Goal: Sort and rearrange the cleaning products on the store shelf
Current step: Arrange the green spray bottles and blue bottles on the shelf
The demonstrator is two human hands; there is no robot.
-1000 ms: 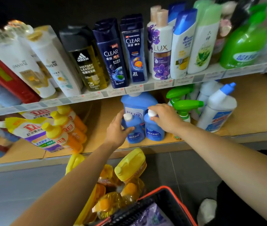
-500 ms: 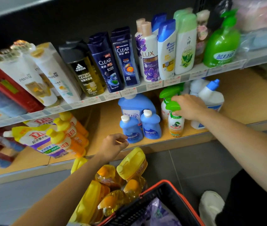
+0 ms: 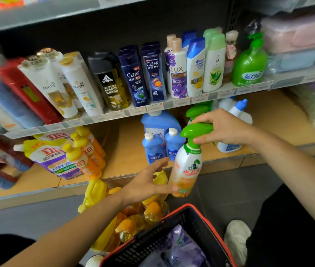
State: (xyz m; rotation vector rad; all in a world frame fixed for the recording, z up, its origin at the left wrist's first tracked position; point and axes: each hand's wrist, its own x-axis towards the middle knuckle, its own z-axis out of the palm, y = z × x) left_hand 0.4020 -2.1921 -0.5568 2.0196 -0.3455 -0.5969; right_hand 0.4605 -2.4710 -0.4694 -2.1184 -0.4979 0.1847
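My right hand (image 3: pixel 224 128) grips the green trigger head of a white-and-orange spray bottle (image 3: pixel 187 168) and holds it in the air in front of the lower shelf (image 3: pixel 131 149). My left hand (image 3: pixel 147 184) is spread beside the bottle, with its fingertips touching the bottle's lower part. Two small blue bottles (image 3: pixel 161 146) stand on the lower shelf before a large blue jug (image 3: pixel 160 120). A second green sprayer (image 3: pixel 197 109) and a white bottle with a blue cap (image 3: pixel 237 120) stand behind my right hand.
Shampoo and body-wash bottles (image 3: pixel 133 76) line the upper shelf, with a green pump bottle (image 3: pixel 250 62) at the right. Yellow-orange bottles and a refill pouch (image 3: pixel 71 153) lie at the lower left. A black basket with a red rim (image 3: pixel 174 237) and yellow jugs (image 3: pixel 125 224) sit on the floor.
My right hand has lifted the spray bottle off the lower shelf and brought it forward. My left hand rose from near the shelf edge to touch the bottle's lower part.
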